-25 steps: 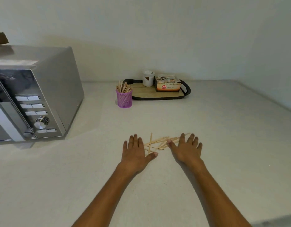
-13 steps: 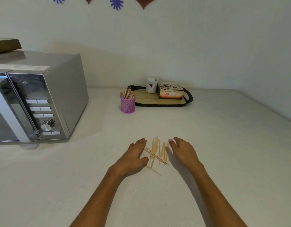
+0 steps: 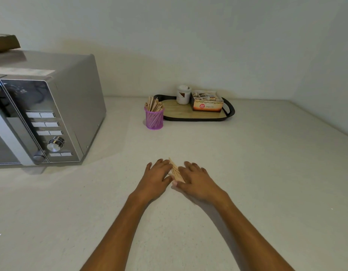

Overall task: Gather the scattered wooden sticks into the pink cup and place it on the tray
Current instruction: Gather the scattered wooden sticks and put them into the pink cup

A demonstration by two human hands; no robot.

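A small pile of thin wooden sticks (image 3: 175, 171) lies on the white counter, squeezed between my two hands. My left hand (image 3: 156, 178) presses against the pile's left side and my right hand (image 3: 196, 179) against its right side, fingers curved around the sticks. The pink mesh cup (image 3: 154, 119) stands upright farther back on the counter, holding several sticks, just left of the tray. The black-rimmed tray (image 3: 228, 114) with a wooden base lies against the back wall.
On the tray stand a white jar (image 3: 183, 94) and a box of sachets (image 3: 206, 103). A silver microwave (image 3: 51, 106) fills the left side. Walls bound the counter at the back and right.
My hands have closed in from both sides, pushing the spread sticks into one tight bundle between them. The camera has also shifted.
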